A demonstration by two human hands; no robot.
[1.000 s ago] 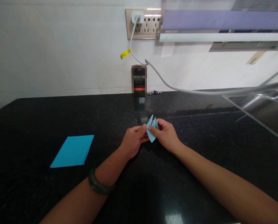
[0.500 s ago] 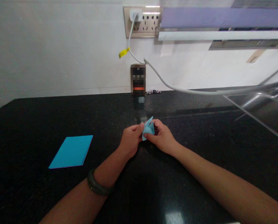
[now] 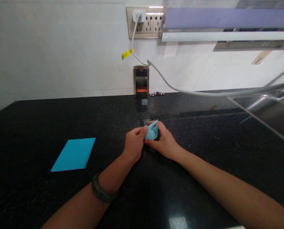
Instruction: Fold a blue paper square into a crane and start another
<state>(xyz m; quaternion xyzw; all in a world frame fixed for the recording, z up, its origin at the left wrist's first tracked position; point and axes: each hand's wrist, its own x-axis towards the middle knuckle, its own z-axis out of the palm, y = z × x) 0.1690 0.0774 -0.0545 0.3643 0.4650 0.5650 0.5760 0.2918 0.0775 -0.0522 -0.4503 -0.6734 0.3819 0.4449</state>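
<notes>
A small folded piece of light-blue paper (image 3: 151, 133), with pointed flaps sticking up, is held just above the dark countertop. My left hand (image 3: 134, 141) pinches its left side between thumb and fingers. Around its right side curl the fingers of my right hand (image 3: 165, 140), the thumb at the lower edge; some of these fingertips are hidden behind the paper. To the left lies a flat stack of bright blue square paper (image 3: 73, 154), apart from both hands.
Black speckled countertop (image 3: 37, 127) meets a white wall. A phone-like object (image 3: 141, 81), blurred out, leans there beside a beaded string (image 3: 156, 93). A white cable (image 3: 165, 81) runs from the socket panel (image 3: 148, 28) towards the metal sink (image 3: 270, 108) at right.
My right thumb has slid down from the front of the folded paper to its lower edge, showing more of its face. The paper has turned slightly; the blue stack has stayed put.
</notes>
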